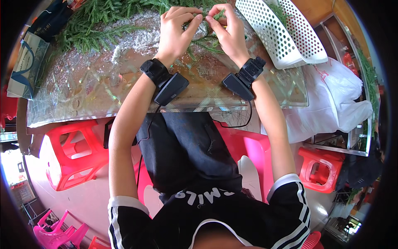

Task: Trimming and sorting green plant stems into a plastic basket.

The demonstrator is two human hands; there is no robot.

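Note:
Both my hands are raised over the far part of the table, fingertips almost meeting. Thumb and bent fingers of my left hand pinch a green artificial pine sprig. My right hand closes on the same sprig from the other side, its thumb and forefinger pressed together near the left fingertips. Green needles stick out between the hands and below them. The exact point of grip is partly hidden by the fingers. A large pile of green pine branches lies to the left of my hands.
The glass-topped table carries scattered white flakes. At the right stands a white perforated basket with greenery in it, beside a white plastic bag. A paper bag is at the left edge. Red stools flank me.

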